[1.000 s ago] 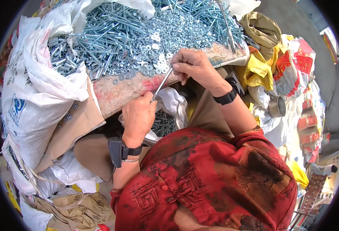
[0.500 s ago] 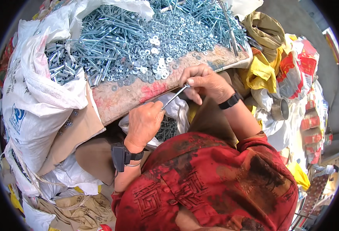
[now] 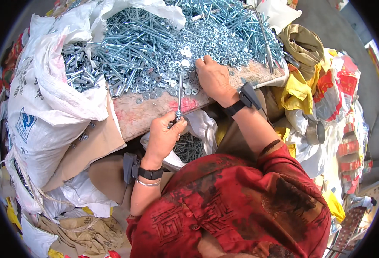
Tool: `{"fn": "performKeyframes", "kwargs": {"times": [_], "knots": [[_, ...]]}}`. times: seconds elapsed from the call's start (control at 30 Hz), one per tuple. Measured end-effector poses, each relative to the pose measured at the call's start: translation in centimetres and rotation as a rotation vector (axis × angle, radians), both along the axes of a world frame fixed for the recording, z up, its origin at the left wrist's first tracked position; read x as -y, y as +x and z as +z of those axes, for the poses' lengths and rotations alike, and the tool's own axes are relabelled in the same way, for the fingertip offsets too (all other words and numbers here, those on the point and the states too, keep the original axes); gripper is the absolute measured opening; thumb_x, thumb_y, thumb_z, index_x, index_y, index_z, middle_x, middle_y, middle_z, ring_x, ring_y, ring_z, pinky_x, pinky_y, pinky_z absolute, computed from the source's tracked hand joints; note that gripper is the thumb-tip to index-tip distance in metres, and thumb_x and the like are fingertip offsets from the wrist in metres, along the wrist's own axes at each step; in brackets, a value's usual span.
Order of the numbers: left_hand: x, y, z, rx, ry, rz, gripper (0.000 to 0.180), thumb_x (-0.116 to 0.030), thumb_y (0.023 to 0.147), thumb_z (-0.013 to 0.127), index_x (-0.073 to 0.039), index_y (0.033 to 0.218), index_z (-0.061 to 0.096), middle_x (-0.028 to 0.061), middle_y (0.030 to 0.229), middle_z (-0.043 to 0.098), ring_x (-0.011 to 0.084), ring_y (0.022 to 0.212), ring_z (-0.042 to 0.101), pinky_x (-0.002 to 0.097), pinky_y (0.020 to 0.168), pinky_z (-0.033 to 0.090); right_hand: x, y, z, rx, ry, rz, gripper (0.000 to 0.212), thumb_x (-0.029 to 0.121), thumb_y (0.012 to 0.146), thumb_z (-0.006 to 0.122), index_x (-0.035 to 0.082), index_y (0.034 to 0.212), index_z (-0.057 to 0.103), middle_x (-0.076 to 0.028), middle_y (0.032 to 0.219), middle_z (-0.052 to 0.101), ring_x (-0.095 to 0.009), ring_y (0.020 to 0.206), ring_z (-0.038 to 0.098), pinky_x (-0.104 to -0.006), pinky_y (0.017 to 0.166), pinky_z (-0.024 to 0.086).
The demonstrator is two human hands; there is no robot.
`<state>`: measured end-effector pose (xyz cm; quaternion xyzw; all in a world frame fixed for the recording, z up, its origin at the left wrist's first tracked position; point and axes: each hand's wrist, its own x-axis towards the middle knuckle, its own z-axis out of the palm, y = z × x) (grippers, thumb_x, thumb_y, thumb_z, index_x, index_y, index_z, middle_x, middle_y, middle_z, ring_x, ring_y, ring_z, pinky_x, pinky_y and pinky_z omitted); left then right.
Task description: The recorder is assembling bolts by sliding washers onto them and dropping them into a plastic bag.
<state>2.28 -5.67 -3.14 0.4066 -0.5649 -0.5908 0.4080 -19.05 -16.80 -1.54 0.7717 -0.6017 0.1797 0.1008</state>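
Observation:
My left hand (image 3: 163, 136) is closed around the lower end of a long silver bolt (image 3: 180, 96), which points up and away over the board's near edge. A flanged or washer-like part shows on the bolt just above my fingers, with more small metal parts at the fingertips. My right hand (image 3: 216, 80) rests at the near edge of a heap of small nuts and washers (image 3: 211, 38), fingers curled down; whatever they pinch is hidden. Loose flat washers (image 3: 158, 91) lie between both hands. Long bolts (image 3: 131, 43) are piled behind.
Short metal sleeves (image 3: 79, 71) lie at the heap's left, beside a white woven sack (image 3: 43, 124). The heap sits on a stained, cloth-covered board (image 3: 131, 109). Below it, a white bag (image 3: 204, 127) holds dark metal pieces (image 3: 187, 148). A metal cup (image 3: 315, 132) and yellow bags (image 3: 294, 84) are at right.
My right hand has left the bolt's head end and moved up to the nuts and washers. My left hand has turned the bolt from slanting right to nearly upright in view.

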Motion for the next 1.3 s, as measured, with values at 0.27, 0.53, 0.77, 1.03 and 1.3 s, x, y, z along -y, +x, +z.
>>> {"fn": "performKeyframes", "kwargs": {"times": [0.27,0.53,0.77,1.03,1.3], "knots": [[-0.5,0.2,0.4,0.105,-0.055,0.068,0.011,-0.012,0.092,0.066,-0.005,0.083,0.063,-0.0056,0.064,0.053,0.0022,0.053,0.047,0.0207,0.048,0.038,0.2,1.0,-0.7,-0.087,-0.082,0.133,0.016,0.002,0.079,0.058,0.001,0.095,0.058,-0.017,0.095,0.058,-0.035,0.091,0.064,-0.0433,0.074,0.055],[-0.7,-0.2,0.5,0.326,-0.198,0.076,0.013,-0.011,0.087,0.067,-0.001,0.083,0.06,0.0087,0.06,0.055,0.013,0.055,0.048,0.0327,0.053,0.039,-0.9,-1.0,0.8,0.231,-0.134,0.031,0.015,0.002,0.078,0.058,0.003,0.092,0.058,-0.016,0.094,0.06,-0.035,0.086,0.064,-0.0455,0.074,0.054],[-0.7,-0.7,0.3,0.39,-0.256,0.073,0.015,-0.009,0.087,0.066,0.001,0.081,0.057,0.0084,0.061,0.052,0.0128,0.059,0.045,0.0326,0.056,0.039,-1.7,-1.3,1.6,0.398,-0.131,0.173,0.008,-0.001,0.078,0.059,0.0,0.084,0.065,-0.016,0.088,0.065,-0.03,0.082,0.069,-0.0399,0.07,0.056],[-1.2,-1.3,1.1,0.146,-0.016,-0.001,0.009,-0.004,0.086,0.068,0.0,0.082,0.061,0.0009,0.063,0.053,0.0067,0.055,0.046,0.0269,0.049,0.036,-5.5,1.0,3.8,1.365,0.226,0.557,0.011,-0.01,0.08,0.064,-0.003,0.087,0.068,-0.009,0.086,0.066,-0.019,0.073,0.07,-0.0291,0.065,0.058],[-0.9,-1.1,0.1,0.372,-0.485,0.19,0.015,-0.01,0.087,0.069,0.003,0.085,0.06,0.0137,0.063,0.055,0.0188,0.055,0.048,0.0355,0.052,0.04,-7.6,1.5,6.2,0.342,-0.445,0.706,0.028,-0.01,0.077,0.064,0.001,0.104,0.064,-0.013,0.101,0.063,-0.027,0.082,0.068,-0.0342,0.064,0.055]]}}
